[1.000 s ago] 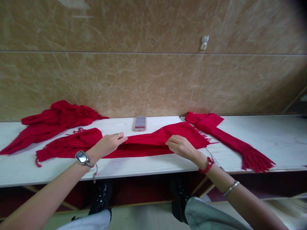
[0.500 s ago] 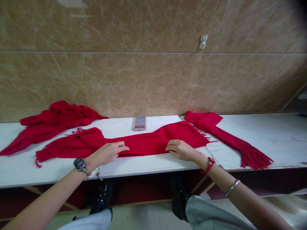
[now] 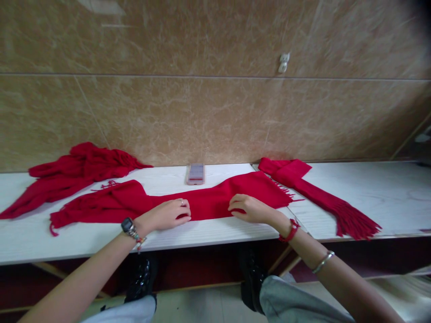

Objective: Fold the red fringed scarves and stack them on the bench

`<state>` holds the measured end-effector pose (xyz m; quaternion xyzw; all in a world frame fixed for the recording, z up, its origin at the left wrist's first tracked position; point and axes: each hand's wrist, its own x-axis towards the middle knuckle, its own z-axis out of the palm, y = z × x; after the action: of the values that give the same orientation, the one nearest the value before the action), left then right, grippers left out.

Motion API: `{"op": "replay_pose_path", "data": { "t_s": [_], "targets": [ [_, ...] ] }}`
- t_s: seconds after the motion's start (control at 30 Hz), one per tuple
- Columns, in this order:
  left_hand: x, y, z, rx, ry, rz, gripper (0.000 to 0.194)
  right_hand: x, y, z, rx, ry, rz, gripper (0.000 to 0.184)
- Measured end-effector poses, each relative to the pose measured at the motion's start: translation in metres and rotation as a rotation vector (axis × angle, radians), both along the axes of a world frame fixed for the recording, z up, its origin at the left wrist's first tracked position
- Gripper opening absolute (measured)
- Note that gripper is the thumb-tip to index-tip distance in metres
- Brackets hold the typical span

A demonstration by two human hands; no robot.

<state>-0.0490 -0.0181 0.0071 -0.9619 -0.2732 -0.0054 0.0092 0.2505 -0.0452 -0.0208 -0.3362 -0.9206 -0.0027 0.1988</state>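
Apart, the left hand (image 3: 170, 214) and right hand (image 3: 249, 209) touch the long red fringed fabric scarf (image 3: 208, 202) near the white table's (image 3: 208, 233) front edge; whether either pinches it is unclear.

Brown marbled tiles with pale seams line the wall (image 3: 188, 112) beyond the fingers. Beneath them, a white wood-grained table (image 3: 357, 188) extends to both sides; nearer the wearer, dark red recesses (image 3: 198, 267) open above a pale tiled floor (image 3: 208, 305).

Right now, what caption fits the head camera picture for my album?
Two hands on a red scarf, between a crumpled one and a neatly laid one.
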Motion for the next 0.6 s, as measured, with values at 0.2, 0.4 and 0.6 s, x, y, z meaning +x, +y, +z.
{"op": "replay_pose_path", "data": {
  "t_s": [0.2, 0.4, 0.6],
  "targets": [
    [0.046, 0.006, -0.034, 0.012, -0.099, -0.011, 0.038, -0.02, -0.001, -0.019, -0.009, -0.12, -0.177, 0.043],
    [0.045, 0.013, -0.046, -0.167, 0.024, 0.028, 0.046, -0.018, -0.016, -0.029, -0.095, -0.29, -0.248, 0.055],
    [0.048, 0.011, -0.039, -0.208, 0.049, 0.034, 0.048, -0.008, -0.007, -0.003, 0.06, -0.267, -0.361, 0.054]
  ]
}}
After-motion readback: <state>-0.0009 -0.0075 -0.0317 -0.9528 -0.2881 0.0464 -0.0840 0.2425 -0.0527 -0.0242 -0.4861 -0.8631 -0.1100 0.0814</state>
